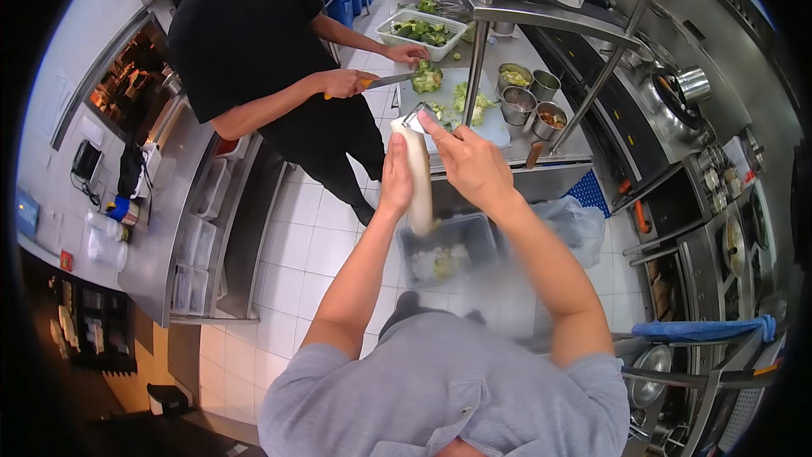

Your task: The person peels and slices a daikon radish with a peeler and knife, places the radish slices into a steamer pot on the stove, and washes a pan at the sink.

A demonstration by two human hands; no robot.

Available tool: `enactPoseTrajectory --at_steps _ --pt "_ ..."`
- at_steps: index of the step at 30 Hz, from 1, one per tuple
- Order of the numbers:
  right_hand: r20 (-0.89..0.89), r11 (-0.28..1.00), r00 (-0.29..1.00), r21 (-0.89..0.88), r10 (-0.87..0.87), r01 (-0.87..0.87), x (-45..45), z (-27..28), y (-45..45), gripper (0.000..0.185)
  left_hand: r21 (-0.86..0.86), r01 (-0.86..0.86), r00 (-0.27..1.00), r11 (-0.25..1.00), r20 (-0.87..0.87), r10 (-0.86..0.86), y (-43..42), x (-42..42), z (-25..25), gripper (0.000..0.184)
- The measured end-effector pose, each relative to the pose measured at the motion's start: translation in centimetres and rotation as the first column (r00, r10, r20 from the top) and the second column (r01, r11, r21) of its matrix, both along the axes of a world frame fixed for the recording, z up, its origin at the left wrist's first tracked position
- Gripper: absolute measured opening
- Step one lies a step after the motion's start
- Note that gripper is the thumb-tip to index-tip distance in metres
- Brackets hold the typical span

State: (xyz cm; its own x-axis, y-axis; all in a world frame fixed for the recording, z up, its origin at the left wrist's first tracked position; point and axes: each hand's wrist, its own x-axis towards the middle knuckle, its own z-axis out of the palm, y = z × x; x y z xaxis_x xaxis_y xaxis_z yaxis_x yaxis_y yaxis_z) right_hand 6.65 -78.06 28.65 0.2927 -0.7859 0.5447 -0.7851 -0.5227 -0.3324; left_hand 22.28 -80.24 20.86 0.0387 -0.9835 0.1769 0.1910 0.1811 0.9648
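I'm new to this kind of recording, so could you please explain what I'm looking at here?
There is no machine here: one camera on a person's head looks forward and down, so their grey shirt shows at the bottom. The left hand holds a long white vegetable; the right hand holds a peeler at its upper end. Below is a tub with pale scraps inside. Ahead, a cutting board and metal containers lie on the worktop. A co-worker in black holds a knife against a green vegetable.
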Motion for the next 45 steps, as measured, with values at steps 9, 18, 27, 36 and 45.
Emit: enactPoseTrajectory --at_steps 9,18,27,36,45 --pt "0.180 0.998 0.982 0.012 0.064 -0.067 0.7 -5.0 2.4 0.060 -0.014 -0.037 0.977 0.999 -0.209 0.033 -1.2 0.3 0.2 0.063" --pt "0.090 0.968 0.996 0.252 -0.030 0.007 0.3 -27.2 10.9 0.064 0.129 -0.180 0.859 0.975 -0.463 0.220 -4.8 3.7 1.4 0.067" --pt "0.480 0.974 0.874 0.225 -0.081 -0.034 -2.5 -18.7 5.7 0.047 0.188 -0.222 0.900 0.957 -0.339 0.275 -4.1 4.3 0.2 0.064" --pt "0.160 0.999 0.986 -0.038 0.044 -0.038 0.9 -0.8 -0.1 0.053 0.003 0.011 0.981 1.000 -0.196 -0.010 -1.1 1.9 0.3 0.050" --pt "0.119 0.994 0.987 -0.018 0.109 -0.108 2.0 -0.1 -1.4 0.056 -0.057 -0.045 0.995 0.997 -0.090 0.040 -0.4 2.7 0.8 0.044"
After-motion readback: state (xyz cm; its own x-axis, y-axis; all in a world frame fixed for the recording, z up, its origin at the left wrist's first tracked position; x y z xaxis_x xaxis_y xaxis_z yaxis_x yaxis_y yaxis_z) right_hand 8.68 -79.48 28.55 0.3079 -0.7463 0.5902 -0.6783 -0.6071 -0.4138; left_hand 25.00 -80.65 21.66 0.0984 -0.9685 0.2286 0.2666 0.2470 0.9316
